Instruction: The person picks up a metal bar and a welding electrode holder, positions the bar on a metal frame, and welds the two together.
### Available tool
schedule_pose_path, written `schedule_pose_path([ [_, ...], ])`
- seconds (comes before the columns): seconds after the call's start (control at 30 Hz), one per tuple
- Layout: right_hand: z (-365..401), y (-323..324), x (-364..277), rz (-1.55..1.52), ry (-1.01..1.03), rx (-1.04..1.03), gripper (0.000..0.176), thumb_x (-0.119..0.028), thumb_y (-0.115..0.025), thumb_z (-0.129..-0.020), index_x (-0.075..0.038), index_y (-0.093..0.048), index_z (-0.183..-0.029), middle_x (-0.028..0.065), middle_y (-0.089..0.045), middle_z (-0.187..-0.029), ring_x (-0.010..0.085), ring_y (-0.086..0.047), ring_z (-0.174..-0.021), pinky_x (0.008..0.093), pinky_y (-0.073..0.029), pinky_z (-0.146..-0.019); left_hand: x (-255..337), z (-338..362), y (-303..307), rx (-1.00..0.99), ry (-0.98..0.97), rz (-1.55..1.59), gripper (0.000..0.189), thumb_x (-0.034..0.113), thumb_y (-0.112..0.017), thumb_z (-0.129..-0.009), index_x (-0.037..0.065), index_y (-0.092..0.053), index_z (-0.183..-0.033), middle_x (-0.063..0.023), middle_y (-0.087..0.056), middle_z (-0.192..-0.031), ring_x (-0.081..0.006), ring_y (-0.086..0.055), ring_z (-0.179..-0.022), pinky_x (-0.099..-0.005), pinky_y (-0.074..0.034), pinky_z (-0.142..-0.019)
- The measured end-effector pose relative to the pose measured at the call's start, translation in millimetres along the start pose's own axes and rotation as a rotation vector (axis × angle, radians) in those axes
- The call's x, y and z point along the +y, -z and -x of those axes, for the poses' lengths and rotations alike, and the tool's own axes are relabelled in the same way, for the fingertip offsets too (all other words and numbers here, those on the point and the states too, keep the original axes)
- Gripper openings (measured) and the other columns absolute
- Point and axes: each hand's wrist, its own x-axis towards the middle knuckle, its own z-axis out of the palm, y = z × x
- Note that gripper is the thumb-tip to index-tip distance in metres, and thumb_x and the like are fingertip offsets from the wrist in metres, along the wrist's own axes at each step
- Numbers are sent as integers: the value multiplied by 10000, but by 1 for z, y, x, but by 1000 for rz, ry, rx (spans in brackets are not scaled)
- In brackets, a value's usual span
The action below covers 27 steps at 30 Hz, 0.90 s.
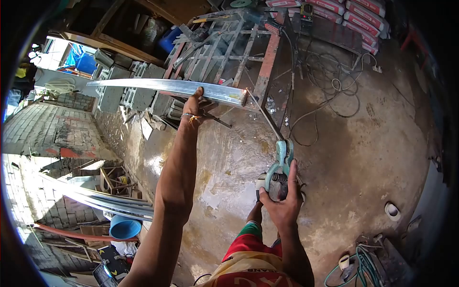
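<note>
My left hand [193,105] is closed around a long silvery metal tube [158,85], with the thumb on top. The tube runs off to the left, and its right end lies by the corner of a rusty metal frame [268,67]. My right hand [284,205] grips a teal welding electrode holder [282,155]. From its jaws a thin welding rod [265,116] slants up to the tube's right end, where a small orange glow shows at the tip. Some fingers of both hands are hidden.
Grey concrete blocks [117,88] stand at the left. Looped cables [342,88] lie on the floor at the right, near stacked bags [366,21]. A blue basin [125,227] and more metal tubes [95,198] are lower left. A green hose [359,269] lies lower right.
</note>
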Motion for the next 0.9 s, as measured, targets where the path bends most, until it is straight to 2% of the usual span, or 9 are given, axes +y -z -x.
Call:
schedule_pose_path([
  [0.03,0,0,0,1,-9,-4,977,-46,-797,-665,-34,-305,-1509,257,-522,-1365,359,-547,-1228,410,-447,-1012,0,1,0,0,0,0,585,459,-630,-911,-2,-535,-1257,-211,-573,-1184,-413,-630,-1052,-731,-383,-926],
  [0.1,-1,-1,0,1,-15,-8,978,-45,-798,-663,-31,-306,-1508,257,-520,-1366,357,-546,-1230,411,-445,-1014,1,4,0,24,86,-11,667,500,-629,-901,-11,-494,-1308,-253,-510,-1311,-440,-592,-1131,-802,-213,-968],
  [0.2,0,-1,1,0,-13,5,976,-43,-798,-660,-32,-311,-1506,257,-526,-1360,359,-550,-1224,409,-447,-1010,4,5,-2,5,122,-50,650,527,-560,-928,59,-457,-1367,-245,-476,-1376,-424,-547,-1192,-763,-263,-991],
  [0.5,0,-2,3,-20,-35,-7,977,-42,-794,-660,-33,-309,-1508,257,-539,-1347,359,-559,-1216,408,-450,-1003,5,9,-5,21,111,-70,651,527,-548,-935,48,-447,-1365,-244,-482,-1368,-430,-541,-1198,-765,-260,-997],
  [0.57,-2,-6,10,97,147,114,978,-157,-841,-621,-64,-387,-1482,156,-641,-878,300,-640,-739,382,-520,-644,6,10,-5,19,110,-69,641,526,-555,-932,57,-456,-1358,-241,-491,-1357,-427,-548,-1191,-766,-264,-994],
  [0.7,-1,-5,10,129,128,97,983,-161,-840,-623,-66,-380,-1486,161,-645,-878,305,-643,-737,383,-522,-639,5,10,-7,67,56,14,525,474,-640,-896,68,-556,-1220,-198,-570,-1202,-422,-657,-1014,-796,-275,-931],
  [0.77,0,-6,11,88,25,67,991,-163,-841,-625,-67,-369,-1491,157,-640,-864,305,-637,-715,384,-520,-629,7,14,-9,63,73,-16,536,474,-641,-897,58,-555,-1224,-193,-564,-1215,-420,-650,-1034,-794,-255,-952],
  [0.87,0,-8,14,75,75,84,1001,-163,-842,-624,-66,-359,-1495,160,-640,-860,310,-637,-705,387,-520,-621,6,11,-6,62,94,-17,559,483,-640,-896,45,-550,-1232,-194,-556,-1227,-421,-643,-1048,-793,-228,-975],
  [0.9,0,-8,15,75,75,84,1001,-163,-842,-624,-66,-359,-1495,160,-640,-860,310,-637,-705,387,-520,-621,6,10,-5,49,101,-27,575,495,-623,-902,71,-522,-1278,-212,-537,-1278,-425,-602,-1111,-790,-243,-975],
])
